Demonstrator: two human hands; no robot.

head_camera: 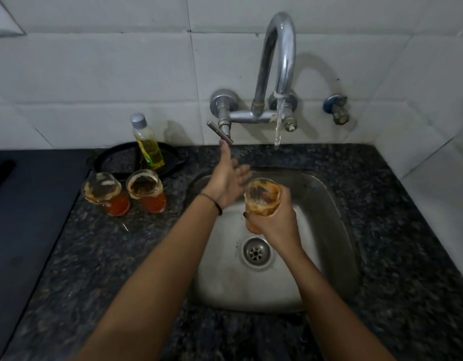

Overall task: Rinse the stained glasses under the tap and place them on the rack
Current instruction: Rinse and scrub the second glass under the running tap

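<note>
Granite bench (381, 204) around steel sink (329, 204), tap (282, 53) running. My right hand (273, 217) grips a stained glass (263, 196) over the sink. Left hand (229, 178) spread wide, fingertip on lever (220, 132). Two glasses (105, 194) left of it.

Right hand (273, 220) holds stained glass (263, 198); left hand (229, 175) touches tap lever (220, 132).

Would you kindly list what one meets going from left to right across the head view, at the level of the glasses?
First stained glass on the counter → second stained glass on the counter → left hand → glass held in the right hand → far wall of the sink.
</note>
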